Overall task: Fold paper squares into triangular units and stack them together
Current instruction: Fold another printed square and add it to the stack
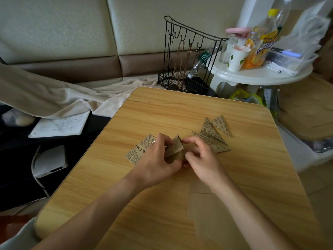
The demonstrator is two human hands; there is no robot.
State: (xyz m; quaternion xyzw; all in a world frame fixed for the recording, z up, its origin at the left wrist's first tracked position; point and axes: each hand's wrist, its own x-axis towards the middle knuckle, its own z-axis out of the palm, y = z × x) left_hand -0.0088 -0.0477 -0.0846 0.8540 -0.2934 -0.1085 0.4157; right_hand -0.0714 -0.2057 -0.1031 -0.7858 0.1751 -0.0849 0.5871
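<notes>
Over the middle of the wooden table (180,114), my left hand (158,159) and my right hand (200,156) both pinch a partly folded brown paper piece (175,148), lifted just above the surface. One flap of it stands up between my fingers. A flat square of newspaper-print paper (138,148) lies under my left hand, partly hidden by it. Several folded newspaper-print triangles (212,134) lie overlapping to the right of my right hand.
Plain tan paper sheets (212,217) lie under my right forearm near the table's front. A black wire rack (187,58) stands beyond the far edge. A white round side table (259,74) with a cup and bottle is at the back right. An open notebook (61,125) lies left.
</notes>
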